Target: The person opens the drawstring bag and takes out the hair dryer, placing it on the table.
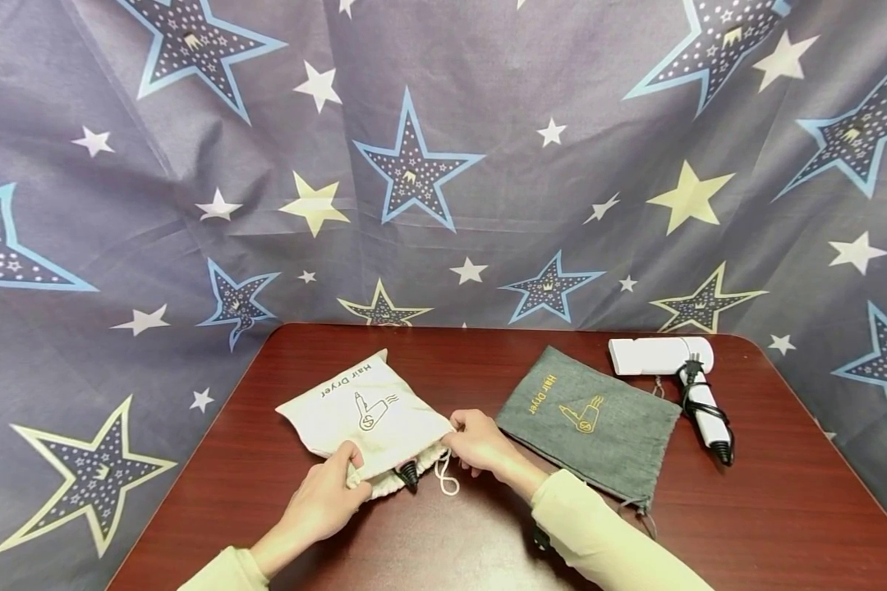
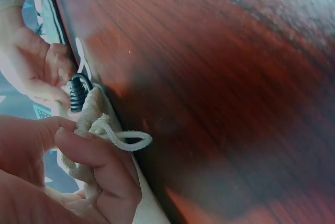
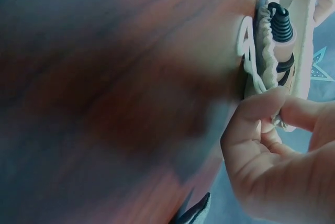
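A cream drawstring bag point(image 1: 373, 410) printed "Hair Dryer" lies on the table, its mouth toward me. My left hand point(image 1: 324, 497) pinches the left corner of the mouth, thumb on top. At the right corner, my right hand point(image 1: 480, 442) pinches the fabric edge between thumb and fingers. Inside the mouth shows the black ribbed cord guard point(image 3: 281, 25) of a white hair dryer point(image 3: 285, 51) with black cord round its handle; the rest is hidden in the bag. A white drawstring loop point(image 1: 446, 474) hangs out by my right hand, and another cord loop point(image 2: 131, 139) by my left.
A grey drawstring bag point(image 1: 599, 419) marked "Hair Dryer" lies flat to the right, close to my right forearm. Beyond it rests a second white hair dryer point(image 1: 661, 356) with its cord wrapped on the handle. A star-patterned cloth point(image 1: 443, 246) hangs behind the brown table point(image 1: 791, 509).
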The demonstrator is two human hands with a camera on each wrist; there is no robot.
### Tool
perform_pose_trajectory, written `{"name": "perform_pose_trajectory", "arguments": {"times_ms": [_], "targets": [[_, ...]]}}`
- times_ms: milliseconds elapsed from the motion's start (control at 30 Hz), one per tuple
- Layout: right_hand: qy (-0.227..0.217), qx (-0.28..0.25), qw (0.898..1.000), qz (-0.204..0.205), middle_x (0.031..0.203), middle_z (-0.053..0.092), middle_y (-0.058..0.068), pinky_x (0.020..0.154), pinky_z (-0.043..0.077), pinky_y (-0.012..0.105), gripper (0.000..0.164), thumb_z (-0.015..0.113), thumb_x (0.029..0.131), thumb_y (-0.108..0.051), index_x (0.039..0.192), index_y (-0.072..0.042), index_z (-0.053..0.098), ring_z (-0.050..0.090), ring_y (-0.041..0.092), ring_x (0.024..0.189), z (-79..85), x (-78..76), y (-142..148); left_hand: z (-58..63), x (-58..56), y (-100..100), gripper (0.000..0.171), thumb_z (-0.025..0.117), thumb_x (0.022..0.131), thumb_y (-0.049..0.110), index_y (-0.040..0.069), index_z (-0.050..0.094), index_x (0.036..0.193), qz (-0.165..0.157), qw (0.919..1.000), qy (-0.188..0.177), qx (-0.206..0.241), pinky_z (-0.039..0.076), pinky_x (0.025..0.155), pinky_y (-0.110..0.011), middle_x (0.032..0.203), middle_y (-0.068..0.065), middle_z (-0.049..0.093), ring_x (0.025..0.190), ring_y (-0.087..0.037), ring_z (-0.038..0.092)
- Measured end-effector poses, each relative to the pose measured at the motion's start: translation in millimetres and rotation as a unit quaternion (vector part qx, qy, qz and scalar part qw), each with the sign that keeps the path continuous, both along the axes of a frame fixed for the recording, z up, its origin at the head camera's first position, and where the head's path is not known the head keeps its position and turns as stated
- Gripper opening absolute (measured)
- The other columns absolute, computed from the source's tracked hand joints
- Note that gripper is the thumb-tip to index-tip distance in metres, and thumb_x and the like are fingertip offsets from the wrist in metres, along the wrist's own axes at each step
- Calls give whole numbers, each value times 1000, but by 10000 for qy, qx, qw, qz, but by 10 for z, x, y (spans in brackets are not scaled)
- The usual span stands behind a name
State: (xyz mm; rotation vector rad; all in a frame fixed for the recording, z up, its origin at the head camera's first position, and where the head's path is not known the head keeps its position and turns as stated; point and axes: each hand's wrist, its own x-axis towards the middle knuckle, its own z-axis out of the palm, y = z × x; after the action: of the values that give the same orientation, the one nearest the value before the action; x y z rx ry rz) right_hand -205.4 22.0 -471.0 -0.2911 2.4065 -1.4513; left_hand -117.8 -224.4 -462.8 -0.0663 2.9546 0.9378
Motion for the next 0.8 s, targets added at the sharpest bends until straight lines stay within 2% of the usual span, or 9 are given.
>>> {"name": "perform_pose_trajectory", "arguments": {"times_ms": [167,500,800], "targets": [[-11,-96,10000,6,61,57,6,37,40,24,15,64,87,-5,75,-9,55,49,12,46,-5,-19,32,23,22,-32,36,72,80,12,19,53,109,43,10000,-50,-60,38,52,-38,65,0,46,64,-19,50],[-201,-289,9994,-11,58,53,3,38,36,23,13,62,89,-3,79,-7,55,45,12,44,11,-17,47,2,39,-89,57,71,80,10,14,46,132,142,9998,-35,-142,41,54,-41,68,-1,49,67,-21,53],[1,-32,10000,7,69,66,15,38,40,25,12,64,88,-4,80,-7,56,51,14,46,12,-20,70,18,80,-141,70,69,82,11,11,34,142,293,9994,-177,-88,40,51,-39,71,0,50,60,-20,50]]}}
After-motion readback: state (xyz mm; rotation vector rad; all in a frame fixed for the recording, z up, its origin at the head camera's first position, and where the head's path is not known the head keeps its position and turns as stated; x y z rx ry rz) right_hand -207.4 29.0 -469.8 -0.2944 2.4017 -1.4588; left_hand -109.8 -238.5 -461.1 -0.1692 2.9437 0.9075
